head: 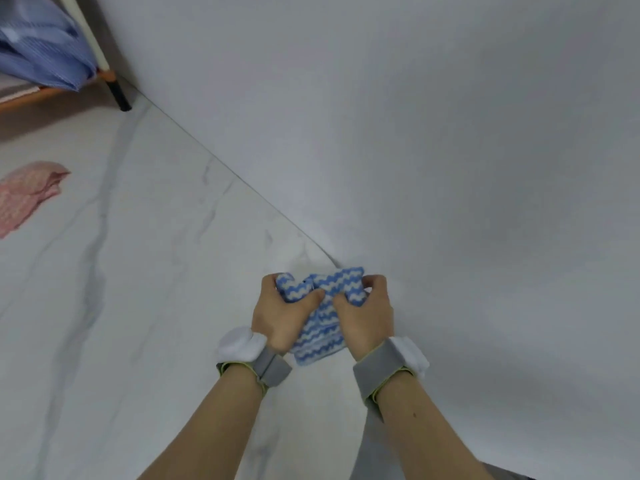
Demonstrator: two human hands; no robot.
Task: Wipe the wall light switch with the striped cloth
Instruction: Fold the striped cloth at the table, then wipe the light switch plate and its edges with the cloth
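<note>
The striped cloth [323, 315], blue with white wavy bands, is bunched between both hands low in the view, just in front of the white wall [415, 133]. The left hand [280, 313] is clenched around its left side, and the right hand [367, 313] is clenched around its right side, thumbs pressing into the folds. Each wrist wears a grey strap [268, 367]. Beyond, on the marble-patterned floor [138, 271], a pink cloth [24, 195] lies well apart at far left.
</note>
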